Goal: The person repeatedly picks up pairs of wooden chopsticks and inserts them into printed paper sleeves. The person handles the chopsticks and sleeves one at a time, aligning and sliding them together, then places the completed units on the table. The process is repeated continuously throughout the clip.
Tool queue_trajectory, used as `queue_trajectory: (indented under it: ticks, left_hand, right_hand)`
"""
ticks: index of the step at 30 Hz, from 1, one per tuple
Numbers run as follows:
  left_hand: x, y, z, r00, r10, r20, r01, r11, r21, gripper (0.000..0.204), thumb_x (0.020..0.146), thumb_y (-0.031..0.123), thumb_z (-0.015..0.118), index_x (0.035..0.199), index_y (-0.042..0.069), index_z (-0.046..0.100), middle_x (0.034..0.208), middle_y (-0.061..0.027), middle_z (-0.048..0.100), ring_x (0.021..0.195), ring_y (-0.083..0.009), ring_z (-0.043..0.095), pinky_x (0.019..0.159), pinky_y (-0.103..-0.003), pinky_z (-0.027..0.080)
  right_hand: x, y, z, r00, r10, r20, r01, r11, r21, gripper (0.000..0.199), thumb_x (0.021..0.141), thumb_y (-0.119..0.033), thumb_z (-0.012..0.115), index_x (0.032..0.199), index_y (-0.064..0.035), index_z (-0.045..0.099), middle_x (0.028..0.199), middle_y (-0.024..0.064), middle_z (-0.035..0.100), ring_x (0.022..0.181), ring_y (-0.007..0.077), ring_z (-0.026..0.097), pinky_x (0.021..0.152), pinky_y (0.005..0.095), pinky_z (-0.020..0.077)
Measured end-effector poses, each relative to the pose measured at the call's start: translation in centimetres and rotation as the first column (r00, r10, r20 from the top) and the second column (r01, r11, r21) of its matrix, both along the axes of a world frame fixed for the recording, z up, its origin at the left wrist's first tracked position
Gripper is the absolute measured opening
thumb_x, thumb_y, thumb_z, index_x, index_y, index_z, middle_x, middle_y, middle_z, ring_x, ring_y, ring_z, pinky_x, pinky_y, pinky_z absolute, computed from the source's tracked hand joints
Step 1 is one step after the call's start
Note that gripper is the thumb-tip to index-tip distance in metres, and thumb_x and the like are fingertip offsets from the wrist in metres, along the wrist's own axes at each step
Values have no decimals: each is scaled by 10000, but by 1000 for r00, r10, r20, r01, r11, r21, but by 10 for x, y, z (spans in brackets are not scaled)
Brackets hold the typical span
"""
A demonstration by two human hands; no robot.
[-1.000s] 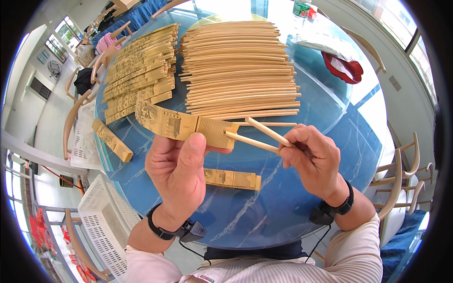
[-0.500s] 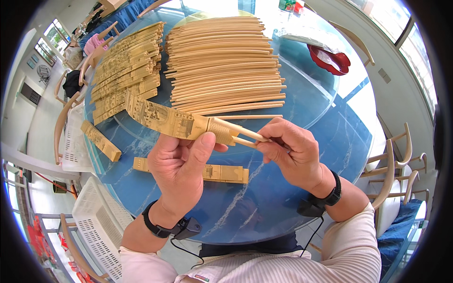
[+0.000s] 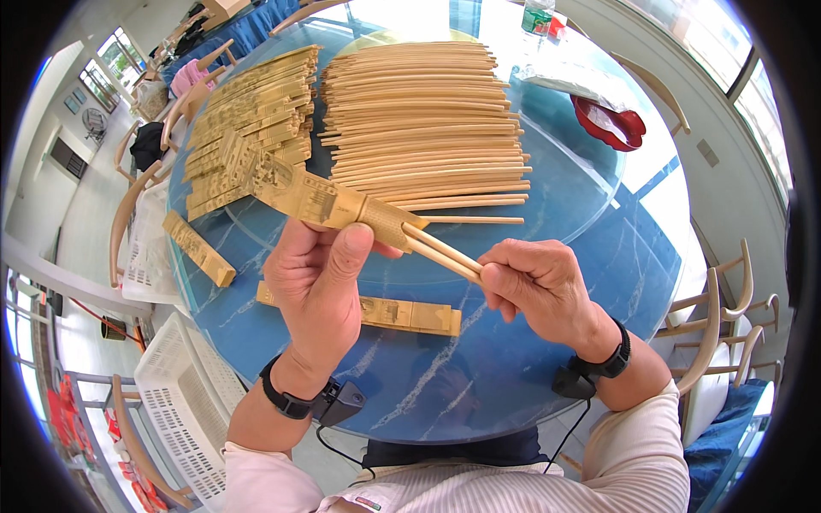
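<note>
My left hand (image 3: 318, 278) grips a long, flat tan paper chopstick sleeve (image 3: 335, 203) printed with dark building pictures, thumb on top and fingers beneath. Two pale wooden chopsticks (image 3: 446, 255) run side by side into the sleeve's right-hand mouth; how deep they go inside is hidden. Closed round their outer ends is my right hand (image 3: 546, 280). Under my left wrist and hand, partly covered, lie more printed sleeves (image 3: 409, 315) on the blue table. Another bundle of sleeves (image 3: 199, 250) rests at the left, tilted.
Many loose chopsticks (image 3: 428, 120) lie in a broad stack at the far middle, beside a spread pile of sleeves (image 3: 248, 128). A red dish (image 3: 607, 126) and a bottle (image 3: 537, 19) stand far right. White plastic baskets (image 3: 184, 398) are left of the round marbled table (image 3: 513, 376).
The two chopsticks were spread apart at the sleeve's mouth; now they lie together and enter it. My right hand has shifted slightly down and closed more fully round them.
</note>
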State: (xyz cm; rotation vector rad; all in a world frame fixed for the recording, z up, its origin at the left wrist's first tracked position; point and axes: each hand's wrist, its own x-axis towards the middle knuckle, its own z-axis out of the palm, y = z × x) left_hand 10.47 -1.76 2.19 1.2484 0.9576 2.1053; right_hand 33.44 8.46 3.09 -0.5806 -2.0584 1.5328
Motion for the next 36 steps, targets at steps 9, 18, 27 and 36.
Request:
queue_trajectory:
  ticks: [9, 18, 27, 36]
  left_hand:
    - [14, -3, -3, 990, 10, -139, -41, 974, -223, 250, 1040, 202, 755, 1132, -23, 698, 928, -100, 778, 736, -158, 728, 698, -285, 606]
    - [38, -5, -12, 978, -180, -110, 115, 893, -435, 191, 1008, 105, 778, 1143, -23, 737, 948, -69, 779, 799, -110, 729, 730, -265, 634]
    - [31, -5, -13, 963, -266, -44, 238, 916, -321, 299, 1031, 122, 759, 1276, -19, 662, 1164, -110, 749, 1051, -152, 713, 927, -312, 590]
    - [9, 3, 2, 854, -300, 424, 350, 936, -44, 329, 1189, 296, 417, 1101, 42, 605, 1078, -153, 720, 1031, -245, 691, 986, -449, 549]
  right_hand:
    - [-6, -3, -5, 995, -95, -30, 97, 992, 76, 123, 1066, -87, 680, 1041, 22, 732, 749, 56, 635, 649, 122, 617, 569, 283, 480]
    - [-11, -4, -21, 982, -124, -141, 159, 949, 273, 218, 1050, -117, 713, 1214, 14, 654, 841, 109, 678, 717, 206, 659, 681, 318, 551]
    - [-6, -6, -14, 993, -77, -86, 78, 997, 12, 249, 1076, -92, 656, 1294, 16, 603, 946, 74, 698, 755, 135, 648, 679, 293, 533]
    - [-11, -14, -16, 1000, 27, 3, -27, 999, 32, 266, 1044, -27, 656, 1308, -15, 632, 897, 78, 708, 692, 142, 631, 646, 306, 527]
